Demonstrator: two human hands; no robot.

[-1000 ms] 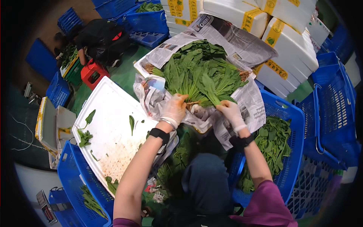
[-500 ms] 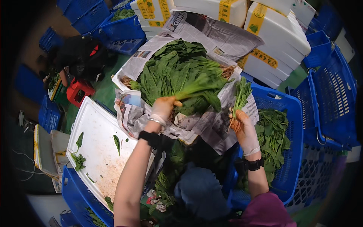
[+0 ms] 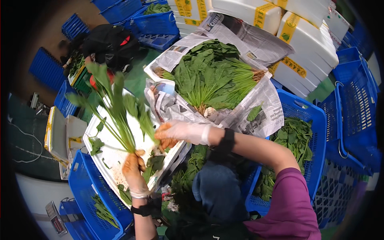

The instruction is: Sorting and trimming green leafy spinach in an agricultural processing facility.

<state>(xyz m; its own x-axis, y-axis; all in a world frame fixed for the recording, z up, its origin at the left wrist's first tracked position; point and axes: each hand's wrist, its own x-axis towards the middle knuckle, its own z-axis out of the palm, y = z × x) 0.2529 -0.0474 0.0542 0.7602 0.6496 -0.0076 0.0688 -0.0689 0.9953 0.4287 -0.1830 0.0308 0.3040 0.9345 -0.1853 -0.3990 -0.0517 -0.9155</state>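
Over the white foam lid at the left, my left hand grips a spinach bunch by its root end. The leaves fan upward and are smeared by motion. Just right of it, my gloved right hand has its stained fingers curled in around a spinach stalk, whose leaf leans toward the bunch. Loose leaves lie on the lid. Beyond my right hand, spinach is layered in a newspaper-lined white foam box, roots toward the sides and the near edge.
A blue crate at the right holds more spinach. Another blue crate stands beside the lid. White foam boxes are stacked at the back right, near blue baskets. A person in dark clothes is at the far left.
Both hands have moved left from the lined box to above the lid. My left hand now holds a bunch upright by its roots. A single leaf lies on the newspaper flap.
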